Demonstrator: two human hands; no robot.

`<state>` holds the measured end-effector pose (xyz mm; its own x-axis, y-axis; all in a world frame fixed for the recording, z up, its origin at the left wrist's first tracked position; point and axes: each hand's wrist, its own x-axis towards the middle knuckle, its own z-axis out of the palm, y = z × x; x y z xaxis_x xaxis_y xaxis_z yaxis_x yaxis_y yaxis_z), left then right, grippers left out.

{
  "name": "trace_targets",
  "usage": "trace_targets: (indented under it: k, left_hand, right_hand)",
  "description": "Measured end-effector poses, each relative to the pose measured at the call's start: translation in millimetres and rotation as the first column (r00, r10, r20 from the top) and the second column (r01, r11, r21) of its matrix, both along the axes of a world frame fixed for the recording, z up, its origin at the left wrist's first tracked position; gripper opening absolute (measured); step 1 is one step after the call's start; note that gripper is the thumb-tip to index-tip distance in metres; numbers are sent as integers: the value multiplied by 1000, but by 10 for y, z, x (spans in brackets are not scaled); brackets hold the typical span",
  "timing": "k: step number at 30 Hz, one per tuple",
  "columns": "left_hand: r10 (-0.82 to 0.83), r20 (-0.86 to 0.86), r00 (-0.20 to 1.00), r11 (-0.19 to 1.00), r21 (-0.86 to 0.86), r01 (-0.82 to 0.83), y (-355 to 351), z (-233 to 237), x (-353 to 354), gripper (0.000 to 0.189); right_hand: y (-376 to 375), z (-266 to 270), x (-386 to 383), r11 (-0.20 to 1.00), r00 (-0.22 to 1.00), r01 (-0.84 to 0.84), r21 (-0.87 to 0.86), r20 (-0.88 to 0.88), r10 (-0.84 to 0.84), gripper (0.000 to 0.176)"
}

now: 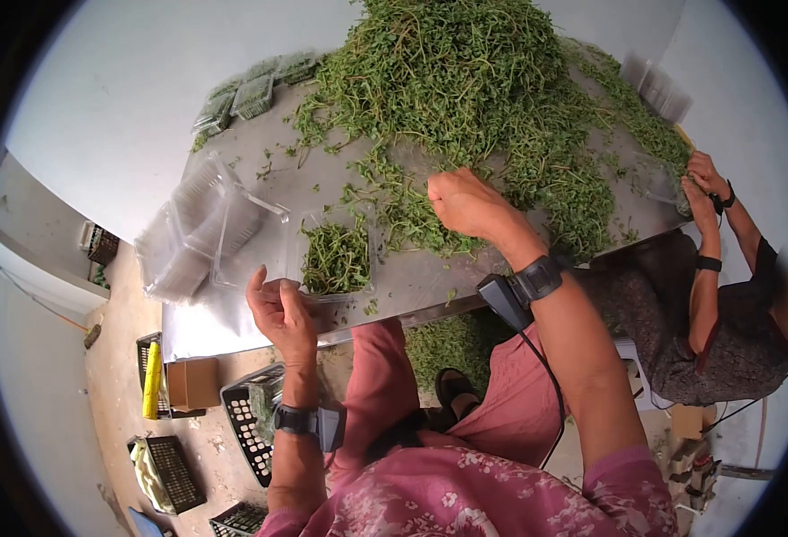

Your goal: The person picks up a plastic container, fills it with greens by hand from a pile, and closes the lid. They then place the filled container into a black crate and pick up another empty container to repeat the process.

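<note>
My left hand is palm up at the table's front edge, fingers apart and loosely curled, with nothing visible in it. Just beyond it lies a clear plastic clamshell box with its lid folded open to the left. A clump of leafy green sprigs fills part of the box. My right hand is closed in a fist over scattered sprigs, right of the box; what its fingers hold, if anything, is hidden. Behind it rises a big heap of the same greens.
Nested empty clamshells stand at the table's left edge; filled boxes sit at the back left. At right, a co-worker's hands are over another clear box. Black crates and a cardboard box are on the floor.
</note>
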<state>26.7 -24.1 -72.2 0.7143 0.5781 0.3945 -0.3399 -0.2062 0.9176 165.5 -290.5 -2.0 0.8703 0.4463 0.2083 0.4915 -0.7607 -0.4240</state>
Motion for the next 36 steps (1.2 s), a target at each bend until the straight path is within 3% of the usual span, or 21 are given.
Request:
trace_targets:
  k: [1, 4, 10, 13, 17, 23, 27, 31, 34, 35, 36]
  left_hand:
    - [-2, -1, 1000, 1000, -9, 2, -2, 4, 3, 38]
    - [-13, -3, 1000, 1000, -27, 13, -2, 5, 8, 38]
    - [-24, -6, 1000, 1000, 6, 24, -14, 16, -5, 37]
    - [-22, -13, 1000, 999, 37, 22, -17, 28, -19, 37]
    - [11, -29, 1000, 996, 85, -9, -39, 50, -27, 36]
    - [12, -32, 999, 995, 99, -9, -47, 57, -26, 34]
    - [-5, -29, 1000, 997, 74, 7, -62, 80, -32, 33]
    - [-27, -33, 999, 998, 53, 28, -72, 102, -42, 33]
    - [-24, -27, 999, 996, 85, 26, -54, 75, -43, 33]
    - [-22, -25, 999, 997, 79, 24, -57, 76, -44, 33]
    - [-21, -22, 1000, 997, 74, 23, -65, 83, -43, 33]
  right_hand:
    - [15, 5, -19, 997, 997, -20, -68, -72, 15, 8]
    - [56, -212, -106, 999, 997, -25, 27, 76, 22, 7]
    - [127, -85, -18, 984, 991, 28, -177, -124, -50, 9]
    - [99, 16, 63, 983, 985, 85, -161, -132, -107, 9]
    - [141, 233, 73, 983, 964, 147, 107, -240, -118, 13]
    - [460, 382, -101, 914, 944, 97, 394, -329, 41, 12]
    - [662, 291, -176, 882, 955, 70, 465, -287, 75, 16]
    - [797, 374, -385, 884, 858, 20, 467, -463, 225, 16]
    - [754, 441, -382, 877, 916, 93, 471, -385, 109, 20]
    - [737, 415, -312, 887, 976, -12, 462, -187, 110, 23]
    - [701, 398, -292, 893, 975, -26, 448, -187, 122, 22]
